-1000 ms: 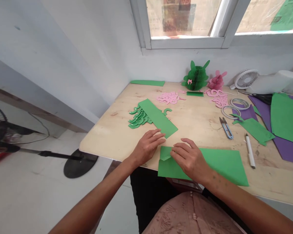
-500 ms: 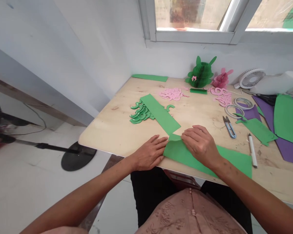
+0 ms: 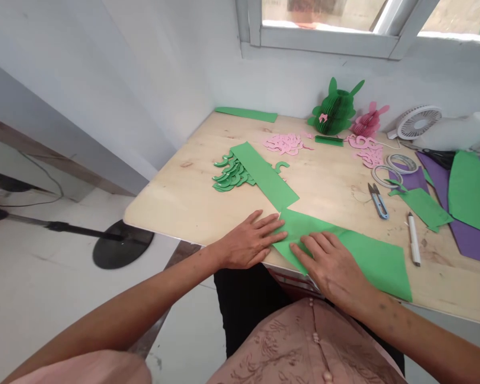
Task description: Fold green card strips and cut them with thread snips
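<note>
Green paper sheet (image 3: 384, 262): lies lengthwise along the table's front edge, a slight crease or rise near its middle. No shape is seen cut from it.

Left hand (image 3: 250, 242): palm down by the front edge, fingers outstretched and grasping nothing, tips resting on the sheet's left end. Right hand (image 3: 338, 269): over the sheet's left half, fingers bent, tips on the paper — whether they pinch it cannot be told.

Green paper strip (image 3: 264, 173): slants across a heap of curved green cut-outs (image 3: 229, 173) inward from the table's front left corner. Its near end meets the sheet's far left corner; touching or overlapping cannot be confirmed.

Progress, as judged: the cut-outs are finished pieces, as are the pink paper cut-outs (image 3: 286, 144) toward the far edge. A green honeycomb paper figure (image 3: 335, 112) and a smaller pink honeycomb figure (image 3: 368, 124) stand assembled at that edge. The sheet under the hands appears to be the unfinished item — work on it is at an early stage.

Thread snips (image 3: 378, 201) and a white marker pen (image 3: 414, 239) lie right of the hands, neither held.
</note>
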`<control>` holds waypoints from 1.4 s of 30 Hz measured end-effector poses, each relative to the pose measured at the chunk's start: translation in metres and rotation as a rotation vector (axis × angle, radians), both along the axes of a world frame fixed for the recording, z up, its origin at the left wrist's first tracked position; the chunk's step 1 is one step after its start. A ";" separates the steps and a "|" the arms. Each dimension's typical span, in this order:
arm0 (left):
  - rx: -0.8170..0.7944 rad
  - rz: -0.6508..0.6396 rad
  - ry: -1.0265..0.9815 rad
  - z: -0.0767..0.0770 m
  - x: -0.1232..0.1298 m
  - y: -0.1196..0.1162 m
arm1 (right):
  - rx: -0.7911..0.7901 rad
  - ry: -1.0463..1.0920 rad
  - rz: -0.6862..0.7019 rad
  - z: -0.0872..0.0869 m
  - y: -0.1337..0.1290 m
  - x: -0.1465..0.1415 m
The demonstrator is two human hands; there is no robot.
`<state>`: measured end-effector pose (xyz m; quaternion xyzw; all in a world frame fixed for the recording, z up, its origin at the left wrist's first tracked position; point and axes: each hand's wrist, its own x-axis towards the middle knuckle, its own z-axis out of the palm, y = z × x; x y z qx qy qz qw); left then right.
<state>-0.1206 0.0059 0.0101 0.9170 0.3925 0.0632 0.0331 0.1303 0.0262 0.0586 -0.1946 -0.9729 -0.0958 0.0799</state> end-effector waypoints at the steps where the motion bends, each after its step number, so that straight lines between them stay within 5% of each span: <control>1: -0.002 0.002 0.000 0.000 0.000 0.000 | 0.005 0.010 0.006 -0.002 -0.001 0.000; 21: -0.033 0.070 -0.108 0.009 0.014 0.016 | -0.049 -0.017 0.007 -0.033 -0.009 0.009; 34: 0.101 0.103 0.022 -0.001 0.028 0.052 | -0.107 0.011 -0.067 -0.029 -0.015 -0.001; 42: 0.068 0.011 0.028 -0.001 0.042 0.063 | -0.093 0.030 -0.083 -0.026 -0.015 -0.009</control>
